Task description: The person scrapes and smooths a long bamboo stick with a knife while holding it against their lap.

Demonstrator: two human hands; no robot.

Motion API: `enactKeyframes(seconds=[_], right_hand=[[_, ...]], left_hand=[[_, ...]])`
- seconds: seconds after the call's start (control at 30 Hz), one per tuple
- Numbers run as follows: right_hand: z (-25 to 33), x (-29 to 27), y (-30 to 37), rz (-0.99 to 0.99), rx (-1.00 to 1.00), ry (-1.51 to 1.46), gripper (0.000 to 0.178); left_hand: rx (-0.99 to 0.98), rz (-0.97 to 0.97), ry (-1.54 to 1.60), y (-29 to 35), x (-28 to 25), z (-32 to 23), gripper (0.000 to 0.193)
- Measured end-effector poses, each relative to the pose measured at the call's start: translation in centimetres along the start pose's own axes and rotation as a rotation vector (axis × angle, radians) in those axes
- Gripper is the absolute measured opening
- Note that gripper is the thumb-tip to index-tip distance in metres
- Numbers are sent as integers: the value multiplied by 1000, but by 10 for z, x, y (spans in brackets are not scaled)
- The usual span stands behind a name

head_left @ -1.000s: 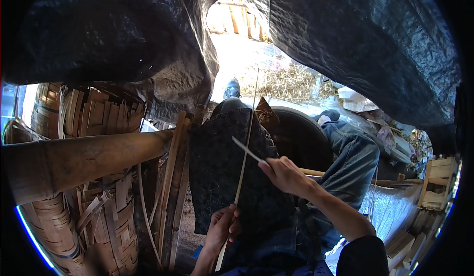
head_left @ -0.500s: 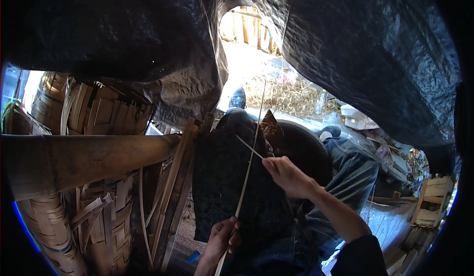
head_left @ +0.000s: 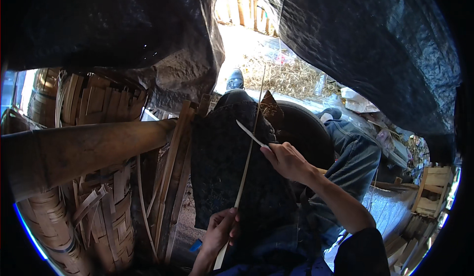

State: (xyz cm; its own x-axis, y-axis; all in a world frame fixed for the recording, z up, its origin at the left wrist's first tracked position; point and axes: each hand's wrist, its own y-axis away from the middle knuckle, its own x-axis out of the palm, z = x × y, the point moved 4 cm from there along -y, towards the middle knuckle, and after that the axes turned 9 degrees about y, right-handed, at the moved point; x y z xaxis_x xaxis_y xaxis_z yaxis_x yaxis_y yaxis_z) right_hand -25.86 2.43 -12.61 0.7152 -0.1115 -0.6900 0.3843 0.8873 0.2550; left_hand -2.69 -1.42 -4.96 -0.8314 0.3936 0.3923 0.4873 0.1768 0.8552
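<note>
My left hand (head_left: 223, 227) is closed around the lower part of a long, thin bamboo strip (head_left: 245, 169). The strip slants up and away over a dark cloth (head_left: 217, 167) spread on my lap, and its lower end runs past my wrist. In my closed right hand (head_left: 291, 161) is a knife (head_left: 251, 133), its pale narrow blade crossing the strip at roughly mid-length. The blade's tip points up and to the left. Fingers cover the knife's front grip, while a bit of its light handle (head_left: 323, 171) seems to show behind the hand.
A thick bamboo pole (head_left: 94, 147) juts in from the left above woven bamboo baskets (head_left: 59, 226). Upright wooden slats (head_left: 173, 177) stand beside my lap. Dark plastic sheeting (head_left: 365, 43) hangs overhead. Beyond my feet lies dry straw (head_left: 281, 81); a wooden crate (head_left: 432, 192) stands at right.
The view has tilted slightly, so the scene sits higher. The knife blade has turned and shows its flat side more broadly. Both hands keep their grips.
</note>
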Motion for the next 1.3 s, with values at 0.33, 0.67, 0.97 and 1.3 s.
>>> enactKeyframes(seconds=[0.33,0.67,0.97,1.3], right_hand=[[-35,16,-73,-119,-197,-195,35],[-175,7,-164,-357,496,-204,70],[-53,-44,-10,-215,101,-151,44],[-56,-41,-35,-20,-47,305,42]], left_hand=[[-50,3,189,45,-14,19,31],[-73,-139,112,42,-15,20,29],[54,-268,-590,13,20,-14,32],[671,-484,-1475,14,31,-1,11]])
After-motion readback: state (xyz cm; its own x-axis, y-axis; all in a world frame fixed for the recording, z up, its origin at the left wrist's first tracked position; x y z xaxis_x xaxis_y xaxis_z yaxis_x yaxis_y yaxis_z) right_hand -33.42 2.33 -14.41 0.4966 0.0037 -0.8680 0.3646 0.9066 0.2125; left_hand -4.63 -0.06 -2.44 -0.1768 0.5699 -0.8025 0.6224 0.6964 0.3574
